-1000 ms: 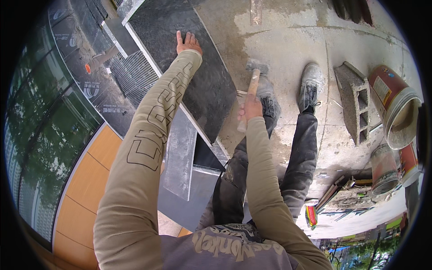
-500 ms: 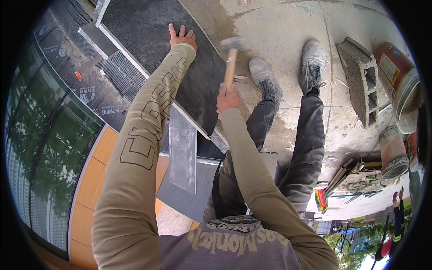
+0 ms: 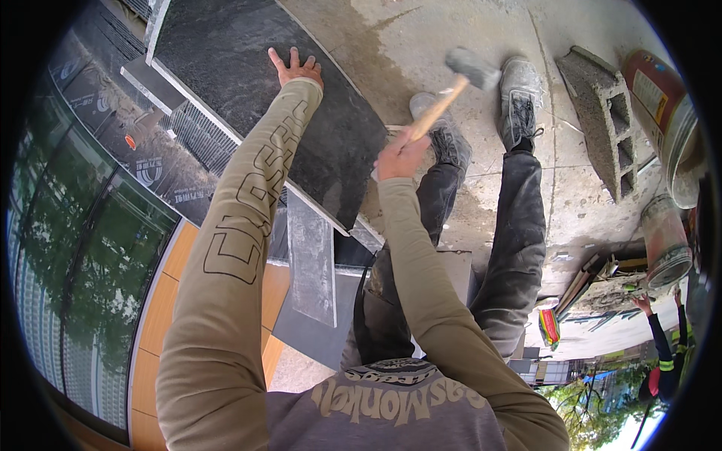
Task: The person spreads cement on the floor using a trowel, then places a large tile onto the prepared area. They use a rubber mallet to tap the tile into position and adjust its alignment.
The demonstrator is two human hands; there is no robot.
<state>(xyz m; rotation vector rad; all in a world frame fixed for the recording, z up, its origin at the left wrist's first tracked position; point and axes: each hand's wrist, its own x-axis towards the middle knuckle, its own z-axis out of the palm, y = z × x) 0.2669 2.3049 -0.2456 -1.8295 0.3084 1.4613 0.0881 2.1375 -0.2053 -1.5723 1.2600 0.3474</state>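
Observation:
My left hand (image 3: 298, 68) lies with fingers spread on the dark top face of a stone slab (image 3: 331, 143), which has a pale, rough edge. In my right hand (image 3: 401, 156) is a hammer (image 3: 442, 101), gripped around its light wooden handle. Its dusty grey head is raised off to the right of the slab, above my shoes, and touches nothing. Under the slab's near end, a narrow grey stone strip (image 3: 310, 259) sticks out toward me.
At the left, ribbed grey mortar (image 3: 201, 131) borders dark sheeting, with glass panels (image 3: 83, 248) beyond. On the concrete floor at the right lie a hollow concrete block (image 3: 598, 120) and a dirty bucket (image 3: 662, 113). Another person's raised arms (image 3: 662, 338) show at the lower right.
The hammer has swung right, away from the slab's edge, and its head is now tilted over my shoes. My left hand stays flat on the slab.

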